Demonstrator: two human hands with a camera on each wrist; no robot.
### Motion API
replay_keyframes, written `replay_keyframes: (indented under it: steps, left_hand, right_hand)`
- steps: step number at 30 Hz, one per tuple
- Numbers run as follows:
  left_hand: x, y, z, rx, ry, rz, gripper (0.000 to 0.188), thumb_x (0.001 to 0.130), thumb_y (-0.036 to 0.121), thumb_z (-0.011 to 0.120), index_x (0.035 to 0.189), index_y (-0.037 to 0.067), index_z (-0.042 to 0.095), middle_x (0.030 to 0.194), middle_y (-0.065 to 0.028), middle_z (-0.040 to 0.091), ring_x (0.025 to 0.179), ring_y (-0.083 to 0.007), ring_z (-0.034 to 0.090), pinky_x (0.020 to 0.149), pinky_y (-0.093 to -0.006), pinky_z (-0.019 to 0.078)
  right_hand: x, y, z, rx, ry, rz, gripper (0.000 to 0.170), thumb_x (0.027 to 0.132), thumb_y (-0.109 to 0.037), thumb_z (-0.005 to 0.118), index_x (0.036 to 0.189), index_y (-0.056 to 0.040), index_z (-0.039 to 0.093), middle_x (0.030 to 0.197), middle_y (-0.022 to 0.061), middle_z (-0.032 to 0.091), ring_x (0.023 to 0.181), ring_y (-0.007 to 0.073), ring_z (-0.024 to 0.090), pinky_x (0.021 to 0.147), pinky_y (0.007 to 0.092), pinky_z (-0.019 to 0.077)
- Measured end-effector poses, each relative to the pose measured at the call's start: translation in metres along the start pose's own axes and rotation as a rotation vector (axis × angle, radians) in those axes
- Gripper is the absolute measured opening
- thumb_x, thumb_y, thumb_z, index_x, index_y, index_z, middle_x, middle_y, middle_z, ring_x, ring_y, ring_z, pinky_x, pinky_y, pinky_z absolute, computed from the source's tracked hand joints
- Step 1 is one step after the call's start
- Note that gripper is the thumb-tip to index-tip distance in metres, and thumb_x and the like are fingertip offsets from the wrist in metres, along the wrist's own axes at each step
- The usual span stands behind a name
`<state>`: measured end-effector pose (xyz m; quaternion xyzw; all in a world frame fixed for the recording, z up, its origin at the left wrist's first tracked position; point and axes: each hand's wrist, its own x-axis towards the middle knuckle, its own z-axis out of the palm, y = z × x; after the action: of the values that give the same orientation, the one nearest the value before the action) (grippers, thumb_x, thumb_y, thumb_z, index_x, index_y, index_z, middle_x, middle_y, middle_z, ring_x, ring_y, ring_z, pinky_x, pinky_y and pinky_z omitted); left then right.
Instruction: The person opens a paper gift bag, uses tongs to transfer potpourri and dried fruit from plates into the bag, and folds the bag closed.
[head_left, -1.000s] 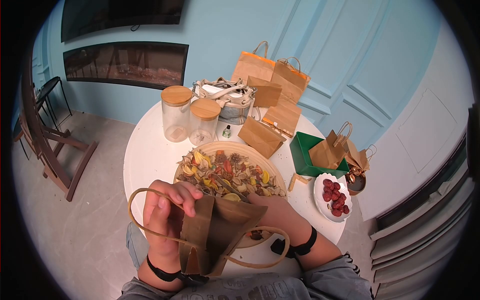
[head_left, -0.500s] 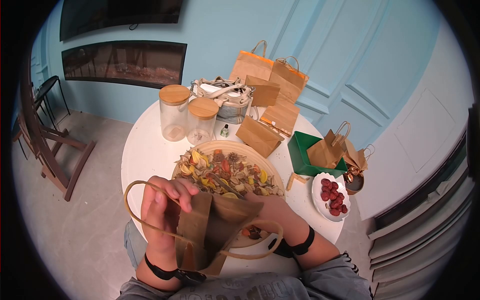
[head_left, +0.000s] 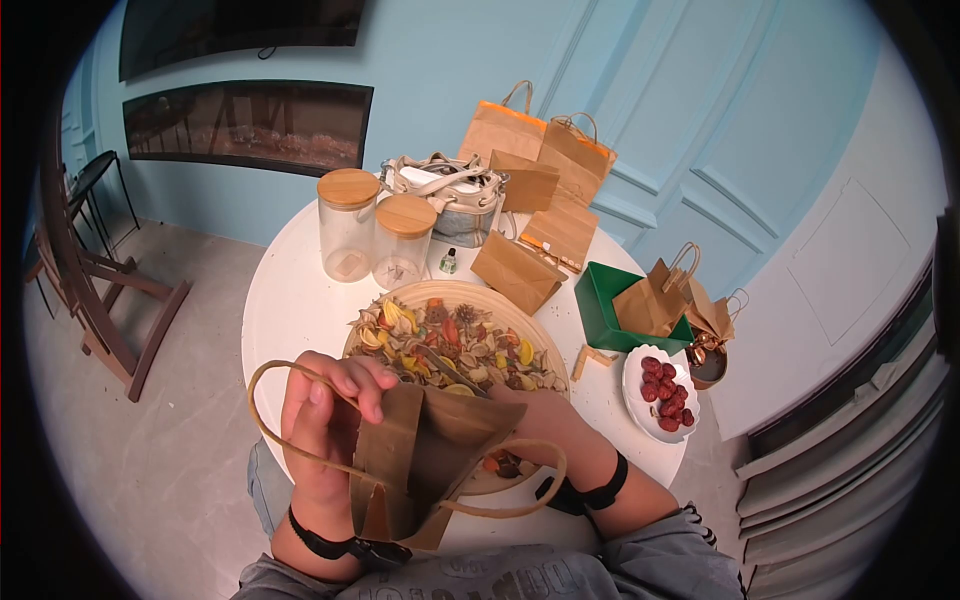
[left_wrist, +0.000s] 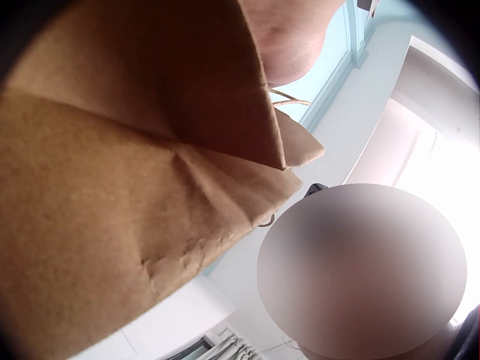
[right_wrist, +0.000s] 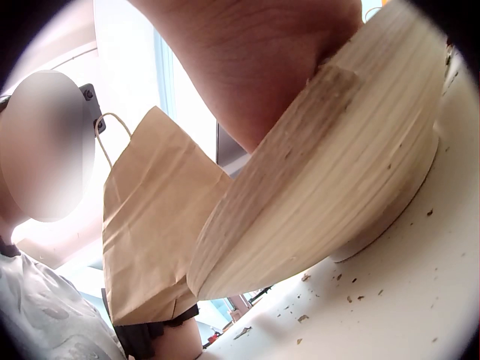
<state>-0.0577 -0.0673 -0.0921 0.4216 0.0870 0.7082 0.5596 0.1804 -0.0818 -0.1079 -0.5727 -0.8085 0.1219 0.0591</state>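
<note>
Gripping a bag [head_left: 388, 450] by its edge, the left hand [head_left: 330, 420] is holding its fingers curled; the right hand [head_left: 545, 412] is lying over a tray [head_left: 530, 320], its fingers largely hidden, so their grip cannot be told. The bag is gaping toward the wearer at the near side of the tray, which is bearing potpourri [head_left: 455, 330]. Beyond, on the table [head_left: 285, 300], two jars [head_left: 345, 245] and a bottle [head_left: 448, 262] are standing; a green box [head_left: 600, 315] is sitting to the right.
</note>
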Motion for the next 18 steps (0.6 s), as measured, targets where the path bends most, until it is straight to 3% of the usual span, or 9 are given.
replay_keyframes:
  steps: [15,18]
  left_hand:
    - [0.003,-0.002,-0.001,0.008,0.009,-0.003,0.026,0.098,0.031,0.041,0.091,0.006,0.047,0.070,-0.0089,0.052,0.086,-0.0231,0.053,0.086,-0.0348,0.0393]
    - [0.006,-0.005,-0.006,0.000,0.024,-0.024,0.025,0.098,0.030,0.041,0.091,0.007,0.047,0.070,-0.0088,0.052,0.087,-0.0232,0.053,0.086,-0.0350,0.0396]
  right_hand:
    - [-0.001,-0.003,-0.001,0.020,0.061,-0.038,0.032,0.084,-0.033,0.059,0.093,-0.0036,0.051,0.077,0.0173,0.064,0.073,0.0379,0.063,0.065,0.0463,0.0490]
    - [-0.002,-0.015,-0.013,0.046,-0.013,0.066,0.033,0.084,-0.033,0.060,0.096,-0.0039,0.053,0.077,0.0176,0.064,0.073,0.0379,0.063,0.065,0.0462,0.0491]
